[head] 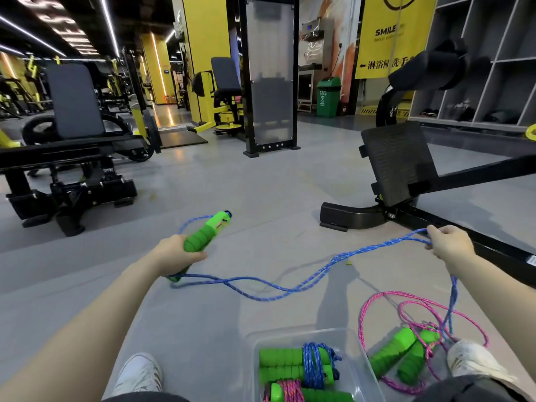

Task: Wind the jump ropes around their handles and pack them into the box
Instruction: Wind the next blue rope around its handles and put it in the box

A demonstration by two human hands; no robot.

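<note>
My left hand [177, 253] grips the green handles [207, 232] of a blue jump rope together, raised over the floor. The blue rope [293, 285] sags in a double strand across to my right hand [449, 242], which pinches its far loop. A clear plastic box [356, 369] sits between my feet and holds a blue rope wound around green handles [293, 364] and a pink one wound likewise [293, 394]. To the box's right, a loose pink rope [377, 303] with two green handles [403, 355] lies on the floor.
I sit on a grey gym floor, my white shoes [139, 372] either side of the box. A black bench frame [406, 181] stands close at the right, a weight machine [69, 158] at the left. Lockers [478, 68] line the far right wall.
</note>
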